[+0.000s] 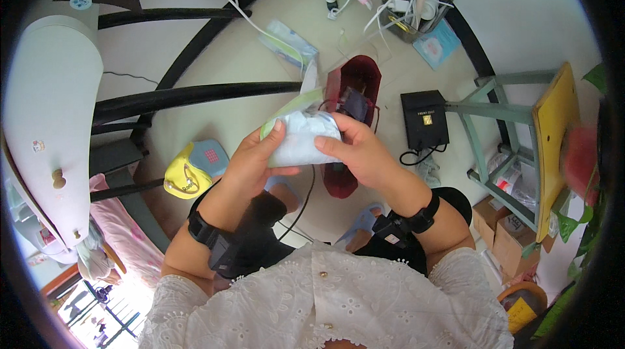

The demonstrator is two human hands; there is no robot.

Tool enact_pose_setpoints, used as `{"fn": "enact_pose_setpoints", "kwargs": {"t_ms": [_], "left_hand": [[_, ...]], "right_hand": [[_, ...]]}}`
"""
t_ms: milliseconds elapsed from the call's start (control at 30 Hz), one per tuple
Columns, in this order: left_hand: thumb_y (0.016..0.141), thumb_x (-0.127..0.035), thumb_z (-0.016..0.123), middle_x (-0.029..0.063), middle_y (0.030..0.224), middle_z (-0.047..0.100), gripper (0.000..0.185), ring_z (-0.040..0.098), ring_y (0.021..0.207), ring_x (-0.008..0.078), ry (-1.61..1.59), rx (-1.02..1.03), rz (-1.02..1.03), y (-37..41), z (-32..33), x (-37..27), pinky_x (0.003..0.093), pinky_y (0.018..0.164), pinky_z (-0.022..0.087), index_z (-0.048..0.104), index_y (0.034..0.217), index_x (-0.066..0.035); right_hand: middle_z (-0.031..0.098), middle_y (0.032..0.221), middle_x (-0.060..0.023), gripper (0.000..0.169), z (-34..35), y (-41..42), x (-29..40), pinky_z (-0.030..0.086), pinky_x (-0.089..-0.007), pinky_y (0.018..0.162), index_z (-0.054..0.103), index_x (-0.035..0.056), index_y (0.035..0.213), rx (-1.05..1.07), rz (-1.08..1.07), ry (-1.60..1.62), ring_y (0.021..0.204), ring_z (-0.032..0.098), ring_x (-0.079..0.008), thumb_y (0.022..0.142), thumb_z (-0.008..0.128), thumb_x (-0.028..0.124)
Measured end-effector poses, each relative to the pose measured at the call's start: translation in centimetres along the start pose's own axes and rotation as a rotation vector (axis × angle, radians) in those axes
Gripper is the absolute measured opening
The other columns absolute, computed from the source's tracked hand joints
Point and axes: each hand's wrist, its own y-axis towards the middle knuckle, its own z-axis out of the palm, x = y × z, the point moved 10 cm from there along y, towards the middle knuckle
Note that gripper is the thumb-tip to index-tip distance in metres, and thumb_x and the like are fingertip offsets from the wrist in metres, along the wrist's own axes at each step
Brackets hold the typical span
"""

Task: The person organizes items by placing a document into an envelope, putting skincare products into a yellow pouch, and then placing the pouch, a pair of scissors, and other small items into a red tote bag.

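Both my hands hold a soft white folded pad (pixel 305 139) with a green-edged wrapper along its left and upper side. My left hand (pixel 256 156) grips its left end, the thumb on top. My right hand (pixel 364 151) pinches its right end between thumb and fingers. Just beyond the pad, a dark red open bag (pixel 339 183) stands on the floor with dark items inside. A light blue and green plastic packet (pixel 288 44) lies on the floor farther up, and a white cable passes over it.
A yellow and blue pouch (pixel 195 168) lies left, near black metal bars (pixel 195 95). To the right are a black paper bag (pixel 425 122), a green-legged stool with a yellow seat (pixel 554 153) and cardboard boxes (pixel 512 246). A basket of cables (pixel 410 31) stands at the upper right.
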Motion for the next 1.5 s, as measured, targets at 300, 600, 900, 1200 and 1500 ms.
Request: {"fn": "enact_pose_setpoints", "kwargs": {"t_ms": [300, 600, 900, 1200, 1500], "left_hand": [[0.087, -0.027, 0.056, 0.0042, 0.088, 0.058, 0.032, 0.053, 0.078, 0.0108, 0.289, 0.062, 0.389, 0.2, -0.8, -1.5, 0.025, 0.067, 0.045, 0.055, 0.106, -0.002], [0.082, -0.015, 0.058, 0.0067, 0.093, 0.062, 0.03, 0.059, 0.08, 0.013, -0.079, 0.162, 0.256, -0.1, 0.3, -2.2, 0.0265, 0.074, 0.047, 0.055, 0.108, 0.001], [0.078, -0.01, 0.062, 0.0052, 0.109, 0.057, 0.038, 0.051, 0.099, 0.0123, 0.324, 0.506, 0.166, -3.0, 2.8, -1.7, 0.0268, 0.088, 0.039, 0.054, 0.114, 0.001], [0.078, -0.014, 0.062, 0.0051, 0.078, 0.047, 0.016, 0.048, 0.077, 0.015, 0.941, 0.627, 0.381, -1.9, 3.4, 0.0, 0.0283, 0.069, 0.039, 0.059, 0.085, 0.0], [0.075, -0.016, 0.066, 0.0063, 0.087, 0.056, 0.023, 0.053, 0.082, 0.0175, 0.962, 0.893, 0.208, -2.6, 4.2, 1.8, 0.0281, 0.072, 0.042, 0.06, 0.087, 0.003]], "right_hand": [[0.057, 0.092, -0.0024, 0.02, -1.0, 0.6, -1.2, 0.044, -0.0232, 0.071, 0.054, 0.0039, 0.097, -0.112, 0.089, 0.353, 0.079, 0.055, -0.0087, 0.085, 0.059, 0.02], [0.056, 0.105, -0.0106, 0.041, 0.1, 0.6, -1.5, 0.042, -0.0316, 0.085, 0.051, 0.0047, 0.106, -0.06, 0.281, 0.681, 0.097, 0.054, -0.0191, 0.086, 0.051, 0.041], [0.036, 0.132, -0.0204, 0.057, 0.0, 1.7, 5.6, 0.03, -0.0468, 0.101, 0.029, 0.0079, 0.133, 0.207, -0.047, 0.802, 0.12, 0.039, -0.035, 0.088, 0.042, 0.039], [0.023, 0.138, -0.0233, 0.059, -6.0, -12.2, 24.2, 0.019, -0.0446, 0.107, 0.017, 0.0025, 0.136, -0.498, -1.167, -0.109, 0.128, 0.025, -0.0369, 0.09, 0.037, 0.034], [0.059, 0.102, -0.0194, 0.06, -13.0, -6.7, 19.4, 0.048, -0.0319, 0.073, 0.039, 0.0038, 0.12, -0.721, -0.529, -0.326, 0.087, 0.058, -0.0215, 0.088, 0.035, 0.054]]}}
